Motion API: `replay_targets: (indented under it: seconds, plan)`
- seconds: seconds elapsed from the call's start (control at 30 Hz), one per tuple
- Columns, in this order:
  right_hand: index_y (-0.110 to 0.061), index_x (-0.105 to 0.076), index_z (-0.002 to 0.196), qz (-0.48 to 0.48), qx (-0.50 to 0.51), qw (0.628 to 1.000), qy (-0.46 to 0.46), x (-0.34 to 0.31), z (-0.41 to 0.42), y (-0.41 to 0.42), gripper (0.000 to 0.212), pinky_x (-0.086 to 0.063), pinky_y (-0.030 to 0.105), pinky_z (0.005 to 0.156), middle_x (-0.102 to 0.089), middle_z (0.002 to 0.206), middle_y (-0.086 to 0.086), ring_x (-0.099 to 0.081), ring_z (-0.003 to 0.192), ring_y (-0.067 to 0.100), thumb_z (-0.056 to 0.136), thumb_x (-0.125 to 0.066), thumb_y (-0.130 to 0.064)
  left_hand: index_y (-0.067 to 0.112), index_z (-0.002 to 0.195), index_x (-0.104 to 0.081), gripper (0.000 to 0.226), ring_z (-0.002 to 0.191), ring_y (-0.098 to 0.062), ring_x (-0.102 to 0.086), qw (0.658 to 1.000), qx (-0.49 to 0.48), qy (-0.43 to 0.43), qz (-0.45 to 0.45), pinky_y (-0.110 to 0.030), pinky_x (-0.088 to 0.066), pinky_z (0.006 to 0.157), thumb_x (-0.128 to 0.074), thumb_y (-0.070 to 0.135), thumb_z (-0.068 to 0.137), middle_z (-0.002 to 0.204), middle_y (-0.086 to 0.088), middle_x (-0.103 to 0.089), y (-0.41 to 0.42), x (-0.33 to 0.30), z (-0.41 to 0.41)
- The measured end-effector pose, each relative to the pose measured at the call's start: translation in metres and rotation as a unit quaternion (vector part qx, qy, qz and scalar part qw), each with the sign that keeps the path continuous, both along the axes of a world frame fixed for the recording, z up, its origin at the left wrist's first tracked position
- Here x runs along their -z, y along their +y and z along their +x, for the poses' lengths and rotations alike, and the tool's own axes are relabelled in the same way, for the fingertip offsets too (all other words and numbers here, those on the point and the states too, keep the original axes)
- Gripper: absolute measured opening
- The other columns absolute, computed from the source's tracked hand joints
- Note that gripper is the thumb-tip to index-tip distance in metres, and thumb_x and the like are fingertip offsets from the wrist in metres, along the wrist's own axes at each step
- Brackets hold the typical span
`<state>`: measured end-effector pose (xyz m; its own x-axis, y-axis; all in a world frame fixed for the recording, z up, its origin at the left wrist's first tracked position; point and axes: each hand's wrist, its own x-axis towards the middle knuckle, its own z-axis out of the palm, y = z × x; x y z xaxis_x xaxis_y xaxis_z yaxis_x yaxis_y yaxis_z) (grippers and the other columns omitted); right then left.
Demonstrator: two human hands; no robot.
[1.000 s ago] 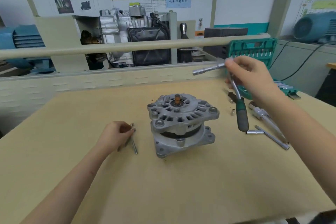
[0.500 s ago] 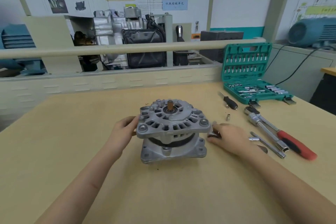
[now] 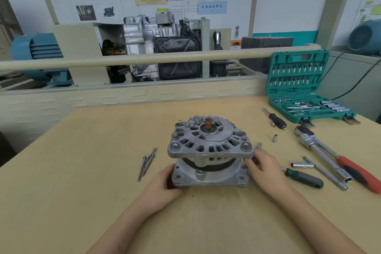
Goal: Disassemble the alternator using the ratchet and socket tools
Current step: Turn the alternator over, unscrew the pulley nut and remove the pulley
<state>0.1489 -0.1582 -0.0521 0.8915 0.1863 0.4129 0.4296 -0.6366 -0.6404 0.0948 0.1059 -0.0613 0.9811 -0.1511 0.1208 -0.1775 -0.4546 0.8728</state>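
Observation:
The grey aluminium alternator (image 3: 210,150) stands upright mid-table, shaft end up. A dark gap shows between its upper and lower housing. My left hand (image 3: 165,185) grips the lower housing at its front left corner. On the other side my right hand (image 3: 266,169) holds the upper housing's right edge, fingers curled into the gap. The green-handled ratchet (image 3: 305,177) lies on the table just right of my right hand. Long removed bolts (image 3: 146,163) lie left of the alternator.
To the right lie a red-handled ratchet (image 3: 358,173), a T-bar extension (image 3: 321,171), a small socket (image 3: 274,138) and a black-handled driver (image 3: 277,120). The open green tool case (image 3: 305,93) stands at the back right. A rail and engine display stand behind the table.
My right hand lowered the green-handled ratchet to the table and came to the alternator's right side. My left hand left the bolts and took hold of the lower housing.

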Motion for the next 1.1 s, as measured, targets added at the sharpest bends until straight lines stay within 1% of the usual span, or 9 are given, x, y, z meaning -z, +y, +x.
replay_targets:
  seconds: [0.07, 0.13, 0.27, 0.4, 0.53, 0.63, 0.73, 0.97, 1.1]
  plan:
    - [-0.022, -0.059, 0.083, 0.007, 0.007, 1.000, 0.004, 0.001, -0.001, -0.002, 0.014, -0.033, 0.021, 0.059, -0.053, 0.074, -0.004, -0.046, 0.068, 0.008, 0.091, -0.050, -0.014, 0.028, 0.104, -0.060, 0.034, 0.099, 0.001, -0.059, 1.000, -0.002, -0.007, 0.024, -0.012, -0.045, 0.082, -0.072, 0.017, 0.074, 0.107, 0.011, -0.065, -0.005, 0.003, 0.002]
    - [-0.014, -0.065, 0.093, -0.003, 0.017, 1.000, 0.014, 0.003, -0.002, -0.004, 0.014, -0.036, 0.022, 0.063, -0.058, 0.081, 0.000, -0.050, 0.073, 0.009, 0.091, -0.051, -0.017, 0.018, 0.102, -0.064, 0.023, 0.101, -0.012, -0.057, 0.987, -0.063, -0.052, 0.135, -0.023, -0.045, 0.084, -0.066, 0.018, 0.079, 0.109, 0.003, -0.062, -0.009, 0.008, 0.008]
    - [-0.012, -0.066, 0.096, 0.006, 0.022, 0.999, 0.031, 0.005, -0.003, -0.005, 0.015, -0.040, 0.024, 0.066, -0.061, 0.085, 0.001, -0.054, 0.076, 0.010, 0.091, -0.052, -0.018, 0.009, 0.091, -0.064, 0.014, 0.100, -0.019, -0.052, 0.937, -0.190, -0.080, 0.282, -0.023, -0.039, 0.074, -0.055, 0.015, 0.083, 0.102, -0.002, -0.060, 0.007, 0.009, 0.014]
    - [-0.014, -0.065, 0.090, 0.012, 0.021, 0.999, 0.032, 0.005, -0.003, -0.005, 0.012, -0.037, 0.018, 0.061, -0.061, 0.081, 0.000, -0.051, 0.072, 0.006, 0.090, -0.053, -0.016, 0.015, 0.090, -0.065, 0.018, 0.111, -0.021, -0.044, 0.878, -0.282, -0.065, 0.382, -0.028, -0.032, 0.087, -0.054, 0.028, 0.085, 0.111, -0.001, -0.058, 0.034, 0.013, 0.009]
    - [-0.013, -0.066, 0.088, 0.011, 0.018, 0.999, 0.039, 0.004, -0.004, -0.006, 0.013, -0.040, 0.022, 0.063, -0.063, 0.081, 0.000, -0.054, 0.073, 0.012, 0.090, -0.054, -0.015, 0.014, 0.109, -0.057, 0.033, 0.128, -0.022, -0.033, 0.879, -0.337, -0.031, 0.337, -0.033, -0.023, 0.102, -0.058, 0.033, 0.083, 0.128, -0.006, -0.047, 0.039, 0.012, 0.011]
    - [-0.010, -0.067, 0.088, 0.020, 0.019, 0.999, 0.044, 0.002, -0.005, -0.006, 0.014, -0.044, 0.027, 0.067, -0.065, 0.081, 0.001, -0.057, 0.076, 0.015, 0.090, -0.054, -0.014, 0.006, 0.139, -0.023, 0.077, 0.116, -0.030, -0.049, 0.914, -0.336, 0.001, 0.229, -0.033, -0.036, 0.085, -0.063, 0.036, 0.082, 0.125, -0.013, -0.052, 0.039, 0.008, 0.014]
    - [-0.009, -0.067, 0.090, 0.016, 0.017, 0.998, 0.052, 0.001, -0.006, -0.006, 0.015, -0.046, 0.030, 0.070, -0.066, 0.082, 0.002, -0.058, 0.077, 0.016, 0.090, -0.053, -0.014, 0.010, 0.145, -0.005, 0.083, 0.103, -0.031, -0.057, 0.923, -0.328, -0.006, 0.200, -0.029, -0.036, 0.070, -0.059, 0.030, 0.086, 0.118, -0.009, -0.059, 0.043, 0.011, 0.015]
    - [-0.021, -0.063, 0.093, 0.078, -0.012, 0.995, 0.059, -0.003, -0.012, -0.003, 0.016, -0.046, 0.028, 0.069, -0.065, 0.086, -0.003, -0.060, 0.081, 0.015, 0.093, -0.046, -0.023, 0.007, 0.143, -0.018, 0.067, 0.108, -0.032, -0.054, 0.913, -0.342, -0.016, 0.222, -0.036, -0.042, 0.078, -0.053, 0.021, 0.088, 0.124, -0.011, -0.056, 0.045, 0.013, 0.019]
    - [-0.036, -0.047, 0.115, 0.253, -0.146, 0.948, 0.124, -0.006, -0.023, 0.011, 0.033, -0.042, 0.004, 0.077, -0.059, 0.107, -0.033, -0.051, 0.102, -0.016, 0.082, -0.042, -0.039, 0.009, 0.139, -0.034, 0.058, 0.122, -0.016, -0.044, 0.927, -0.344, -0.122, 0.090, -0.028, -0.035, 0.096, -0.053, 0.034, 0.090, 0.138, -0.007, -0.045, 0.031, 0.002, 0.013]
